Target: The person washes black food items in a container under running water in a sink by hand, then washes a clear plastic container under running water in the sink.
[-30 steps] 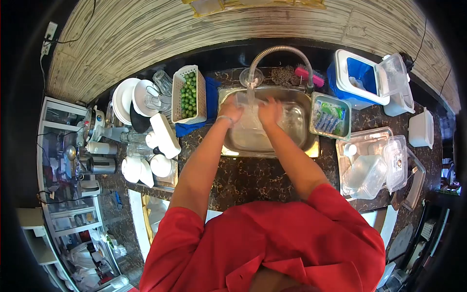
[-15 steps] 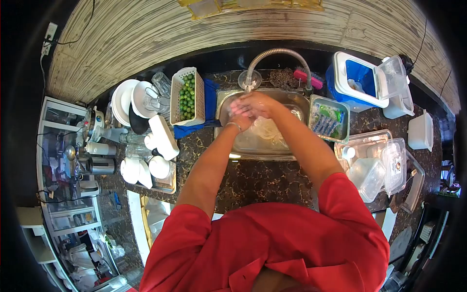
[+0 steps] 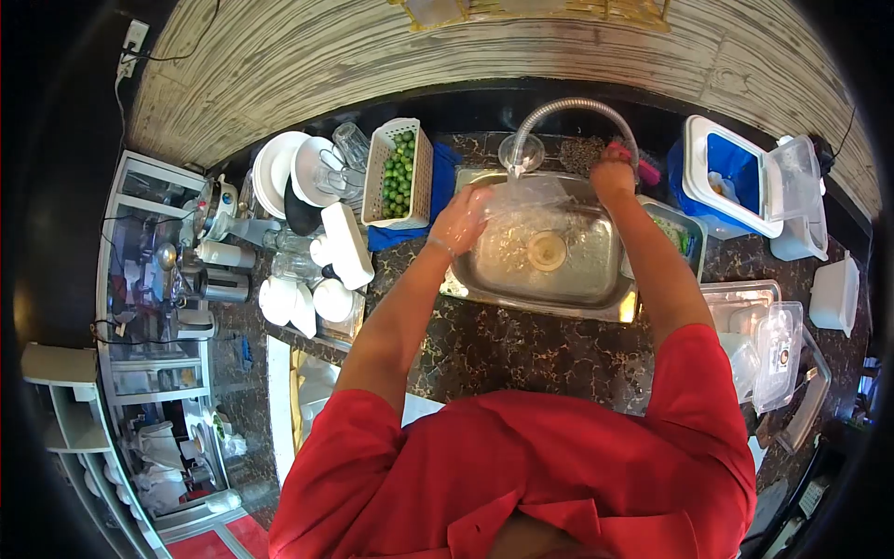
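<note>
Over the left part of the metal sink (image 3: 545,296), my left hand (image 3: 463,216) is closed on the edge of a see-through plastic piece (image 3: 531,193). It looks like a clear lid or tub and lies below the spout of the bendy metal faucet (image 3: 570,104). My right hand (image 3: 613,177) reaches past the sink's back right corner, beside the faucet's base. Its fingers curl away from me and overlap a pink brush (image 3: 650,171); what they grip is hidden. A round drain (image 3: 547,250) shows in the wet basin.
Left of the sink stand a basket of limes (image 3: 399,177) on a blue cloth, white plates (image 3: 275,172) and white cups (image 3: 332,300). To the right are a metal tray (image 3: 694,228), a blue and white bin (image 3: 694,172) and clear plastic tubs (image 3: 778,359).
My hands were together under the spout and have parted. My right hand has moved to the faucet's base; my left now holds the clear plastic piece. The view has shifted slightly.
</note>
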Tool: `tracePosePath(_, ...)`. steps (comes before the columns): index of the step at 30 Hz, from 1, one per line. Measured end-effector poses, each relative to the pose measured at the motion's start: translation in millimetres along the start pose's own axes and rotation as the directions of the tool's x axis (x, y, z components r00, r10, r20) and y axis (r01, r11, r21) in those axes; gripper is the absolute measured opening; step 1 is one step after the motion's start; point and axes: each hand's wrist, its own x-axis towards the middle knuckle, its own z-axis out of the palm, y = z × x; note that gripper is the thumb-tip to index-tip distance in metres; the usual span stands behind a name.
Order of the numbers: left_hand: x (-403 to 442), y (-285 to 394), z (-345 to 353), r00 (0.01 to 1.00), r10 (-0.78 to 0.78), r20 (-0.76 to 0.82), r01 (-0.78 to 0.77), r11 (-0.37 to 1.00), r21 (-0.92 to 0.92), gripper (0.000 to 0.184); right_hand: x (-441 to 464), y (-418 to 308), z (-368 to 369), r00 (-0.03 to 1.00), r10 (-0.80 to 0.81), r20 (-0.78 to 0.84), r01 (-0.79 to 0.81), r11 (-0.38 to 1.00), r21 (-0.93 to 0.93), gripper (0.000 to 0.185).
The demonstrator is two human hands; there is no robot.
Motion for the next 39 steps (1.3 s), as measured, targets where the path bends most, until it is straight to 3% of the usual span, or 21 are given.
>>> tracePosePath(2,-18.5,-3.7,-4.7,0.996,-0.075,-0.055,0.079,0.995,0.058,0.049,0.3,2.2,-12.0,0.976,-0.036,0.217,0.031,0.999,0.024,0.026)
tracePosePath(6,-35.5,-6.6,14.7,0.958,-0.282,-0.049,0.282,0.959,-0.002,0.046,2.6,-3.0,13.2,0.986,0.016,0.164,-0.016,1.0,0.0,0.023)
tracePosePath(8,-33.6,-4.8,43.9,0.813,-0.532,-0.237,0.477,0.842,-0.253,0.048,0.0,-1.5,10.1,0.993,-0.003,0.121,0.01,0.998,-0.055,0.023)
tracePosePath(10,-33.5,-7.9,80.3,0.733,-0.653,-0.19,0.571,0.742,-0.351,0.048,1.5,-5.7,23.4,0.996,0.037,0.08,-0.031,0.996,-0.079,0.023)
tracePosePath(11,-28.0,7.9,83.3,0.489,-0.868,0.083,0.725,0.352,-0.592,0.049,1.4,-6.3,29.1,0.996,0.082,0.035,-0.079,0.992,-0.101,0.023)
tracePosePath(12,-24.7,17.7,87.5,0.224,-0.884,0.411,0.735,-0.124,-0.667,0.051,0.7,-4.4,23.6,0.996,0.082,0.037,-0.078,0.991,-0.105,0.023)
tracePosePath(13,-25.2,20.9,93.9,0.204,-0.816,0.541,0.726,-0.245,-0.642,0.05,0.8,-2.0,18.3,0.995,0.035,0.09,-0.027,0.996,-0.082,0.023)
tracePosePath(14,-27.5,24.4,95.5,0.205,-0.811,0.547,0.727,-0.248,-0.641,0.05,-0.7,-0.1,11.9,0.989,-0.014,0.145,0.022,0.998,-0.056,0.023)
tracePosePath(16,-34.9,26.0,93.7,0.242,-0.706,0.665,0.611,-0.422,-0.67,0.052,-0.6,2.0,6.0,0.982,-0.041,0.187,0.049,0.998,-0.04,0.025)
tracePosePath(20,-48.8,2.7,83.9,0.292,-0.704,0.647,0.558,-0.425,-0.713,0.063,-5.3,3.4,-2.8,0.986,-0.046,0.162,0.052,0.998,-0.039,0.026)
tracePosePath(24,-58.5,-8.4,57.4,0.351,-0.698,0.624,0.563,-0.375,-0.736,0.047,-1.6,0.8,5.0,0.987,-0.021,0.158,0.028,0.999,-0.042,0.025)
tracePosePath(27,-58.2,1.3,50.6,0.447,-0.55,0.706,0.622,-0.376,-0.687,0.046,-3.1,0.0,-4.0,0.986,0.005,0.167,0.001,0.999,-0.037,0.025)
tracePosePath(30,-45.4,9.5,61.8,0.51,-0.57,0.645,0.533,-0.379,-0.757,0.044,0.6,1.8,-30.6,0.982,-0.039,0.182,0.005,0.983,0.182,0.029)
tracePosePath(31,-41.9,4.3,69.2,0.54,-0.578,0.613,0.485,-0.381,-0.787,0.042,5.9,2.1,-39.4,0.945,0.035,0.324,-0.208,0.83,0.517,0.038)
tracePosePath(32,-37.3,4.1,69.9,0.568,-0.585,0.579,0.434,-0.384,-0.815,0.04,9.9,3.4,-45.4,0.878,0.041,0.476,-0.422,0.537,0.731,0.048)
tracePosePath(33,-34.3,4.2,70.1,0.569,-0.588,0.575,0.424,-0.39,-0.818,0.04,4.2,9.9,-50.2,0.861,-0.142,0.489,-0.458,0.202,0.866,0.071)
tracePosePath(34,-32.1,4.5,70.4,0.541,-0.602,0.588,0.417,-0.415,-0.808,0.039,-3.2,11.1,-54.4,0.861,-0.146,0.488,-0.455,0.209,0.866,0.071)
tracePosePath(35,-28.4,4.9,69.1,0.512,-0.613,0.601,0.414,-0.438,-0.798,0.037,-12.5,11.5,-67.3,0.817,-0.207,0.538,-0.553,-0.018,0.833,0.068)
tracePosePath(36,-25.5,-2.6,79.1,0.513,-0.614,0.6,0.41,-0.439,-0.8,0.037,-18.8,12.6,-80.1,0.797,-0.245,0.552,-0.592,-0.13,0.796,0.067)
tracePosePath(37,-21.8,-10.8,93.2,0.554,-0.589,0.588,0.414,-0.417,-0.809,0.034,-25.2,13.7,-93.0,0.775,-0.283,0.565,-0.628,-0.236,0.742,0.068)
tracePosePath(39,-17.4,-17.6,115.1,0.589,-0.576,0.566,0.407,-0.394,-0.824,0.031,-31.3,14.0,-123.2,0.822,-0.178,0.542,-0.55,0.0,0.835,0.074)
